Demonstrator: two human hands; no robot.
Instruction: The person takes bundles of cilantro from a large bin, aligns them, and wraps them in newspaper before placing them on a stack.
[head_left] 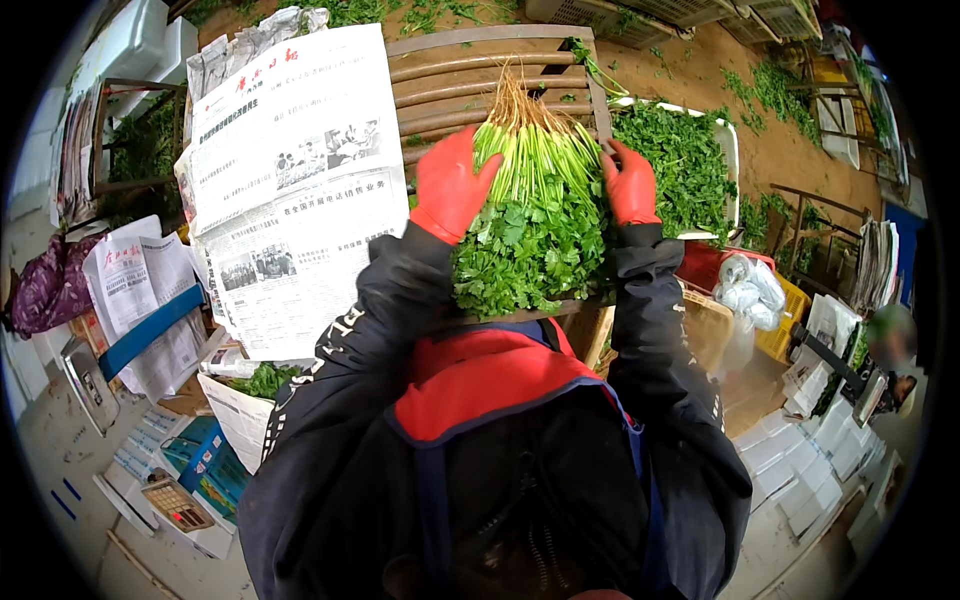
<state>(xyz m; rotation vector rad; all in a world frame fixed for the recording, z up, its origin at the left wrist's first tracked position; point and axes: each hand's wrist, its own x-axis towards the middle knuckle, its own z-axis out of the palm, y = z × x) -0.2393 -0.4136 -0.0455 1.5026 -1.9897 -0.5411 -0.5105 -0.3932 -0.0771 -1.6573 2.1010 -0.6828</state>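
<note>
A broad bunch of leafy greens (540, 215), like celery or coriander, lies on a slatted rack in front of me. Its tan roots point away, its pale stems fan out in the middle, and its leaves face my body. My left hand (448, 187), in a red rubber glove, rests at the left side of the stems with the thumb spread from the fingers. On the opposite side, my gloved right hand (632, 183) is at the bunch's edge, thumb and fingers apart. Neither hand is closed around the stems.
Newspaper sheets (300, 215) cover the rack's left part; bare slats (440, 75) show beyond. A white crate (733, 165) of loose greens stands at right, with clear plastic bags (750, 288) and a yellow crate (790, 320) nearer. Stacked crates (670, 12) and scattered leaves lie farther off.
</note>
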